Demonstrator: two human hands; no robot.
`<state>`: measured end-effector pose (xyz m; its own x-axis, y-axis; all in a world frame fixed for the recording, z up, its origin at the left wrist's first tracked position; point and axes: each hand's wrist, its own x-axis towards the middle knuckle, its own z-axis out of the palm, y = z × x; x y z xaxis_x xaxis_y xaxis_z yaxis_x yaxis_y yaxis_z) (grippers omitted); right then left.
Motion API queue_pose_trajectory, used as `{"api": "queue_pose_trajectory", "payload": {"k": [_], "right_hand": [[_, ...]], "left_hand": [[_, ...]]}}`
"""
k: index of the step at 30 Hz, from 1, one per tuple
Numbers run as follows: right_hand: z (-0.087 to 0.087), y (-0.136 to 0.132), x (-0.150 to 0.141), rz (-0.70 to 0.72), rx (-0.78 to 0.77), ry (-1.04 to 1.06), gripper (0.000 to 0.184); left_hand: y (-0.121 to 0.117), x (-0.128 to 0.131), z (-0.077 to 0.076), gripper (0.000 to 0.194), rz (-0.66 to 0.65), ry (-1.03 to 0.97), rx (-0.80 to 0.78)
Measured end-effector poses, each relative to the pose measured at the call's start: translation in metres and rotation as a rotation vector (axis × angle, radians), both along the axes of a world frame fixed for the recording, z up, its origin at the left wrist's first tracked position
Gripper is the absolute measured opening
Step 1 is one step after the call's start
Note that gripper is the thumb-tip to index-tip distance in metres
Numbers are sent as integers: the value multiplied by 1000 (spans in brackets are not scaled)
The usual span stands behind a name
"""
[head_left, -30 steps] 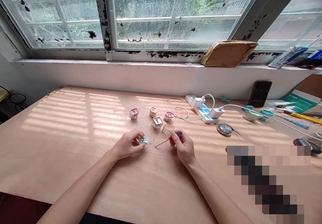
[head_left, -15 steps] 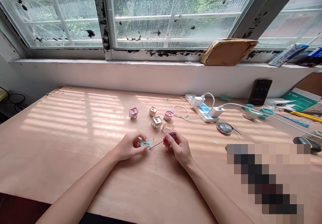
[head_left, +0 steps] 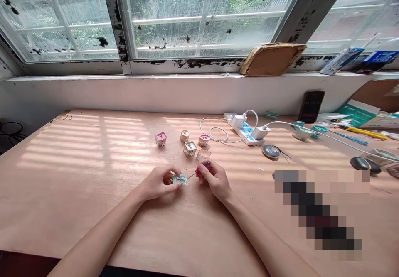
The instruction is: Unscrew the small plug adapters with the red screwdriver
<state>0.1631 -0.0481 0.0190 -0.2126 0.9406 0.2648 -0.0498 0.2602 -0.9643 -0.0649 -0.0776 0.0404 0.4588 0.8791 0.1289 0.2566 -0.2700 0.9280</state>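
Observation:
Thumb and fingers of my left hand (head_left: 162, 181) pinch a small light-teal plastic piece (head_left: 180, 179) just above the table. My right hand (head_left: 214, 178) is closed around the red and purple handle of a small screwdriver (head_left: 197, 171). Its thin metal shaft points left, with the tip at the right edge of the teal piece; whether it touches is too small to tell. Beyond my hands stand little clear boxes with coloured tops: a pink-topped box (head_left: 161, 139), a white-topped box (head_left: 190, 148), a beige-topped box (head_left: 184, 135) and another pink-topped box (head_left: 204, 140). A clear open shell (head_left: 203, 155) lies just behind my right hand.
A power strip (head_left: 245, 132) with white chargers and looping cables lies at the back. To the right are a round silver object (head_left: 271, 151), teal cups (head_left: 319, 131), a phone (head_left: 311, 106) leaning on the wall, a yellow cutter (head_left: 364, 132) and a black mouse (head_left: 365, 165). One area is pixelated.
The view has shifted slightly to the right. The screwdriver's tip has moved from below the teal piece's lower right corner to its right edge. Both hands keep their holds.

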Motion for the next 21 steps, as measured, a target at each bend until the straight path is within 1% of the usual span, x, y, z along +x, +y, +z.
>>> {"api": "queue_pose_trajectory", "payload": {"k": [5, 11, 15, 21], "right_hand": [[2, 0, 1, -23, -7, 23, 44], [2, 4, 6, -105, -12, 25, 47], [1, 4, 5, -86, -16, 6, 47], [3, 2, 4, -67, -8, -1, 47]], "left_hand": [[1, 0, 1, 21, -1, 39, -8], [1, 1, 4, 20, -4, 44, -14], [0, 0, 4, 21, -3, 42, -9], [0, 1, 4, 19, 8, 44, -6]]}}
